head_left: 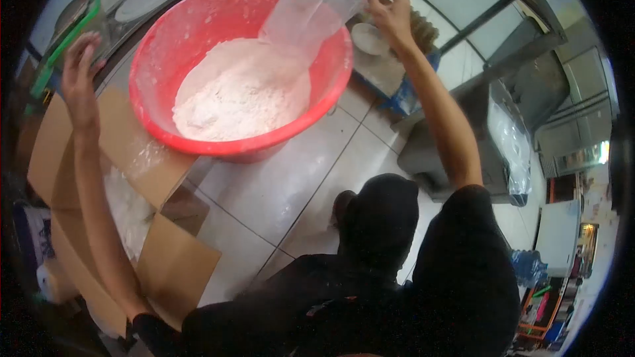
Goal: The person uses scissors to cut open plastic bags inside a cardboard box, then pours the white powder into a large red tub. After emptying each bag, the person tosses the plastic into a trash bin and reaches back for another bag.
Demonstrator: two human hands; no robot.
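Note:
My right hand [390, 14] pinches the edge of a clear plastic bag [314, 10], which hangs tilted with its lower end inside a large red basin [241, 144]. A heap of whitish powder [231, 99], looking like flour, lies in the basin, and part of it shows through the bag. My left hand [81, 76] is raised to the left of the basin, fingers stretched and apart, with nothing visible in it. Below that hand and forearm stands an open cardboard box [175, 261] with white, plastic-looking contents.
A green-edged object [69, 36] is behind my left hand. Tiled floor [264, 192] shows between the basin and my body. To the right are a large grey bin [456, 139] and a metal frame [503, 59]. A white bowl [370, 39] sits beyond the basin's right rim.

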